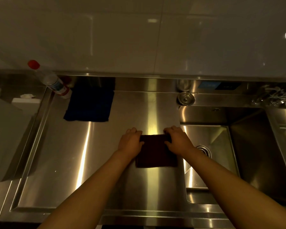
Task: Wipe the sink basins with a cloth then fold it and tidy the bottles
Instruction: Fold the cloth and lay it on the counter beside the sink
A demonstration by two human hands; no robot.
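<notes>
Where the two bare forearms reach in from the near edge, both hands meet on a dark brown cloth (156, 152) lying flat on the steel bench (82, 162). Left hand (130, 140): fingers curled over the cloth's far left corner, thumb on its upper face, pinching the edge. Right hand (177, 139): same grip on the far right corner, fingers closed over the edge. The cloth is folded to a small rectangle; its near edge lies free on the bench, its far edge is held between the two hands. Position: on the flat drainer area, just left of the sink basin (210, 146). The drain (203, 150) shows in the basin floor, partly hidden by the right wrist. A deeper second basin (254, 154) sits to the right of the first. Further back on the bench, well apart from the hands, a dark blue cloth (89, 104) lies flat near the back wall. Just beside its far left corner, a clear bottle with a red cap (49, 80) leans tilted; contents not readable. A round metal plug (186, 98) rests on the rear ledge behind the basin. Glossy white wall tiles (139, 38) behind.
</notes>
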